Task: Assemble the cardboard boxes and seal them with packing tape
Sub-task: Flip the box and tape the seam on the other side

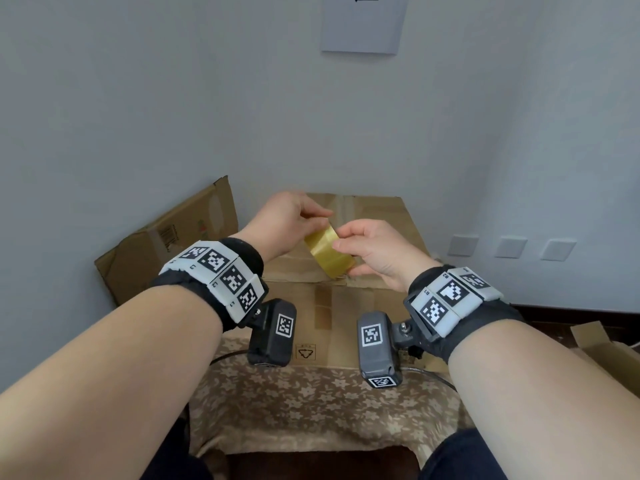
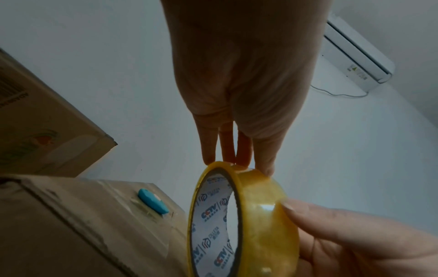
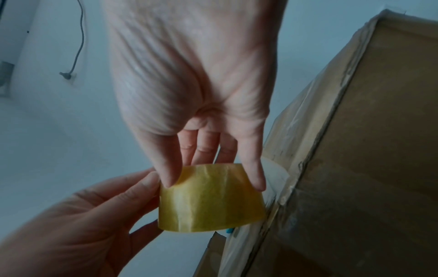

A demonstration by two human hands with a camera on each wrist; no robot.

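Observation:
A yellow roll of packing tape [image 1: 329,252] hangs in the air over the closed top of a brown cardboard box [image 1: 377,216]. My right hand [image 1: 349,245] grips the roll across its width, thumb on one rim and fingers on the other [image 3: 213,178]. My left hand [image 1: 313,216] pinches the roll's upper edge with its fingertips [image 2: 239,162]. In the left wrist view the roll [image 2: 260,215] shows its printed white core. Old clear tape runs along the box's seams [image 3: 308,142]. I cannot see a loose tape end.
A second cardboard box [image 1: 166,247] leans against the wall at the left. A small blue object [image 2: 152,203] lies under clear tape on the box top. The box stands on a floral cloth [image 1: 311,410]. More cardboard [image 1: 606,348] lies at the right.

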